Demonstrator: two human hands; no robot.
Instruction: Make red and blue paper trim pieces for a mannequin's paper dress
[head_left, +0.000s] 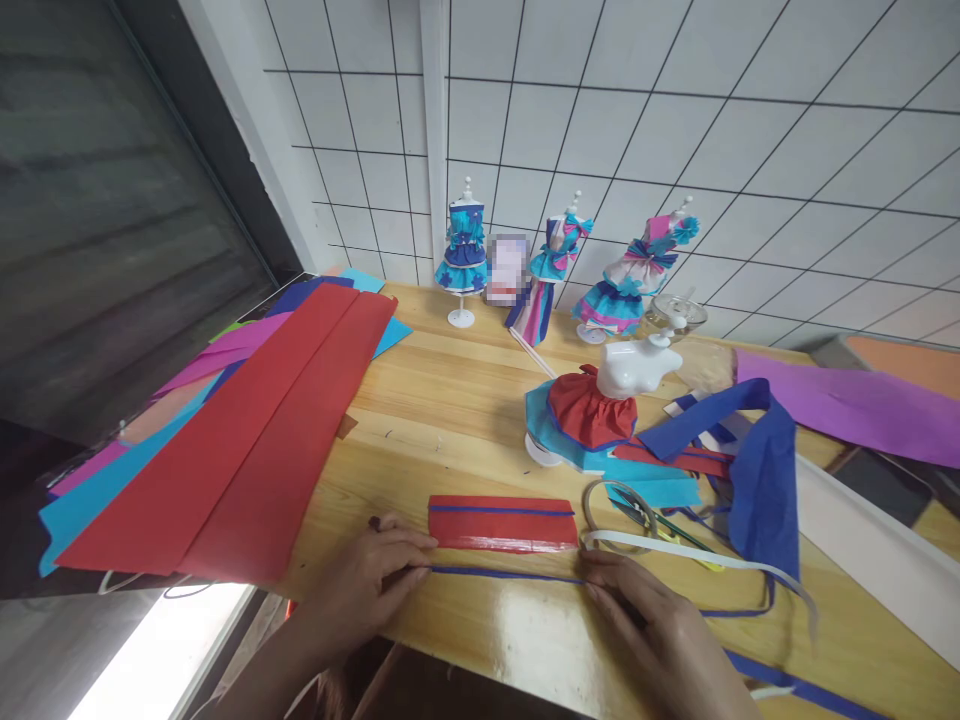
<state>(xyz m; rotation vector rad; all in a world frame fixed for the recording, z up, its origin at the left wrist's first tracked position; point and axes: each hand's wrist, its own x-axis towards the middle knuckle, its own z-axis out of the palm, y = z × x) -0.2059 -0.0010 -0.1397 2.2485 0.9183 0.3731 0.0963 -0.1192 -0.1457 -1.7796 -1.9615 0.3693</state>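
A thin blue paper strip (pixel 506 573) is stretched across the near part of the table. My left hand (pixel 375 575) pinches its left end and my right hand (pixel 649 615) pinches its right end. Just beyond it lies a flat red paper piece (pixel 499 535) with a blue line along its upper part and a shiny lower band. My left fingertips are by its left edge. Close to my right hand are a ring-shaped roll of tape (pixel 586 515) and a loose white strip (pixel 712 551). Dark-handled scissors, partly hidden, seem to lie through the ring.
A white mini mannequin (pixel 634 370) wears a red and light-blue skirt (pixel 592 412). Three dressed mini mannequins, one in blue (pixel 463 245), stand by the tiled wall. Large red sheets (pixel 262 430) cover coloured paper at left. Blue strips (pixel 765 480) and purple paper (pixel 847 405) lie right.
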